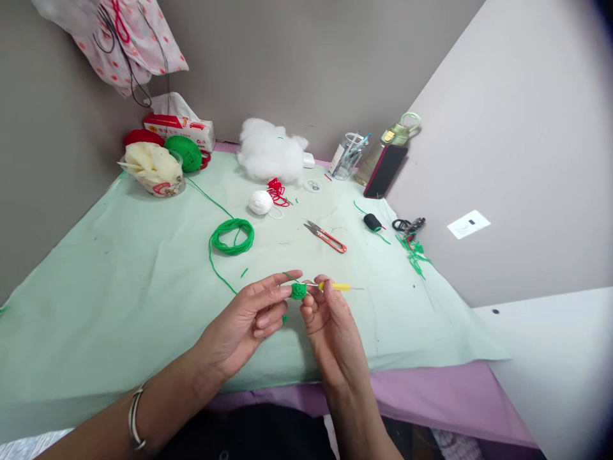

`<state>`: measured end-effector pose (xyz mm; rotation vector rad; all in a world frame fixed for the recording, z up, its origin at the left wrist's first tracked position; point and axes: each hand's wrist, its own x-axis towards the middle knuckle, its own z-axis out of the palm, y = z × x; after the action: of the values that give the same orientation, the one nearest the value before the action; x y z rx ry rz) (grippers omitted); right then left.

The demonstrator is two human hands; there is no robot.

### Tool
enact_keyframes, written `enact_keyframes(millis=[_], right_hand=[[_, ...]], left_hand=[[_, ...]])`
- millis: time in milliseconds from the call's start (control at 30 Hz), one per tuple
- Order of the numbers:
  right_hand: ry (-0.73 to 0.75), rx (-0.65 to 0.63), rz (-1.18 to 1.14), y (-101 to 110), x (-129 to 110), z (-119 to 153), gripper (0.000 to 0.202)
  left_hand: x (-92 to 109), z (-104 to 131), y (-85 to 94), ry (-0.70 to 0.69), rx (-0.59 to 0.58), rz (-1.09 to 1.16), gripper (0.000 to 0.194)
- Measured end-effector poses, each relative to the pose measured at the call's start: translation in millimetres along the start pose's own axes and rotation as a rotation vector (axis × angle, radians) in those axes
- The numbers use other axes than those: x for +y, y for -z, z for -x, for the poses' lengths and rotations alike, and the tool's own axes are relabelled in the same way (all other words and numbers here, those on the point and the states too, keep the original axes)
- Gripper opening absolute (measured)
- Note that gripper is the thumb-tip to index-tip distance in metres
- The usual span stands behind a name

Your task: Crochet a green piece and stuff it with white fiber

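Note:
Between thumb and fingers, my left hand [253, 310] pinches a small green crochet piece [299, 291]. A strand of green yarn passes over its raised index finger. My right hand [332, 319] is closed on the yellow handle of a crochet hook [341, 287], whose thin metal shaft points left into the top of the green piece. From the left hand the yarn runs back to a loose green coil [232, 236] on the cloth. Orange-handled thread snips [326, 237] lie beyond the hands.
White stuffing [271, 150], a white yarn ball [260, 202] and red yarn [278, 191] lie toward the back. A glass jar [348, 156], bottle [401, 131] and phone [385, 171] stand back right. At left are a plastic tub [165, 187], green yarn ball [184, 153] and tissue pack [201, 134].

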<state>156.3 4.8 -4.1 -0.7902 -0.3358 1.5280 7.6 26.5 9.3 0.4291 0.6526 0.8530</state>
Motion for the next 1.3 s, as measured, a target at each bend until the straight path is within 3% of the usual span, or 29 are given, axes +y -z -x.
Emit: enact_keyframes(millis=[467,767,1000,1133,1300], right_hand=[[0.042,0.009,0.028,2,2,0,0.023],[0.282,-0.102,0.19,-4,1,11,0.014],[0.342,-0.124,0.258,-3,-1,10,0.015],[0.45,-0.136,0.404,1,-3,14,0.019],[0.668,-0.152,0.747,6,-6,23,0.024]], left_hand=[[-1,8,-9.1,-0.115,0.083,-0.161,0.026],[-3,10,-6.9,-0.172,0.065,-0.348,0.037],[-2,11,-4.8,-0.215,0.082,-0.403,0.038],[-3,13,-4.5,-0.244,0.11,-0.469,0.04],[-2,17,-5.6,-0.307,0.155,-0.592,0.037]])
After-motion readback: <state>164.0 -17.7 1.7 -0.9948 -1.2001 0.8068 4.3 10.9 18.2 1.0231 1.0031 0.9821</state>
